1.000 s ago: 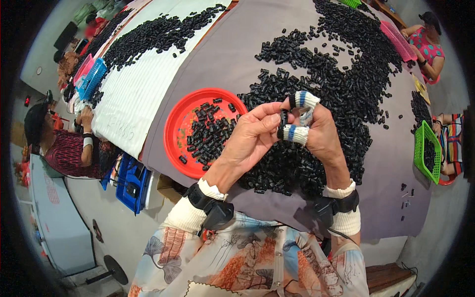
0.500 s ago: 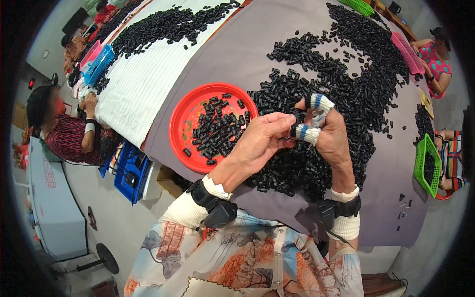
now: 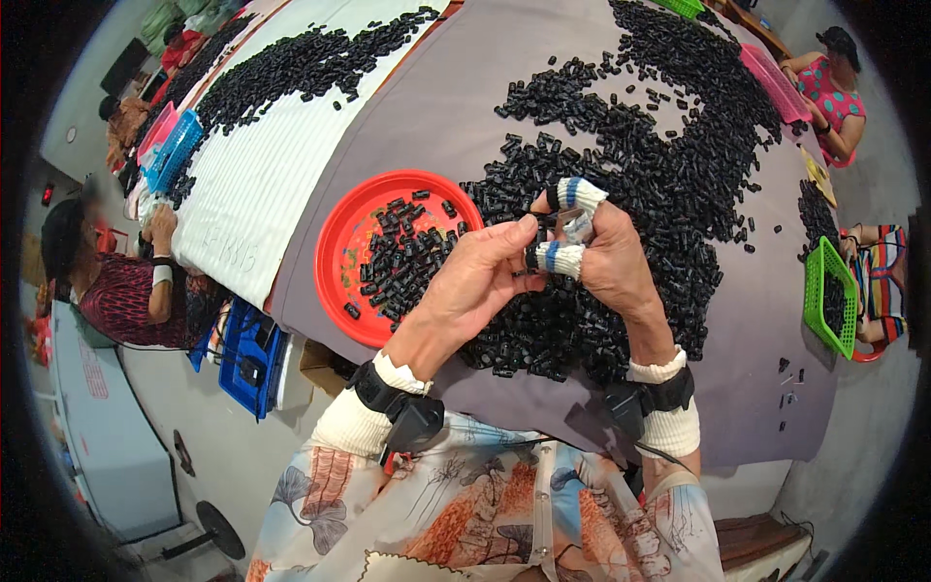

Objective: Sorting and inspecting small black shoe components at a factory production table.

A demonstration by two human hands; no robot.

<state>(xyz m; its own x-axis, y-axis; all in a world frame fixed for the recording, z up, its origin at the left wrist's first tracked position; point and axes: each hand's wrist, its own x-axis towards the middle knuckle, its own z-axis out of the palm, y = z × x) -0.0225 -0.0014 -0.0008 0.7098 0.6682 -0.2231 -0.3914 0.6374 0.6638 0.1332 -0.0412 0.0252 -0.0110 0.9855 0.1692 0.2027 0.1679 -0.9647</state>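
My left hand (image 3: 480, 276) and my right hand (image 3: 596, 254) meet above a big heap of small black plastic parts (image 3: 640, 184) on a grey cloth. Together the fingertips pinch one small black part (image 3: 540, 254) between them. White and blue fabric guards cover two fingers of my right hand. A round red tray (image 3: 335, 242) lies just left of my left hand, holding several of the same black parts. Black bands with small devices wrap both wrists.
A second spread of black parts (image 3: 291, 68) lies on a white ribbed cloth at upper left. A person in a dark red top (image 3: 107, 291) sits at left beside a blue crate (image 3: 247, 354). Another person (image 3: 834, 87) sits at upper right. A green basket (image 3: 829, 296) stands at right.
Both hands stayed together over the heap, fingers shifting slightly around the small part. The view moved a little; the tray and heap stayed put.
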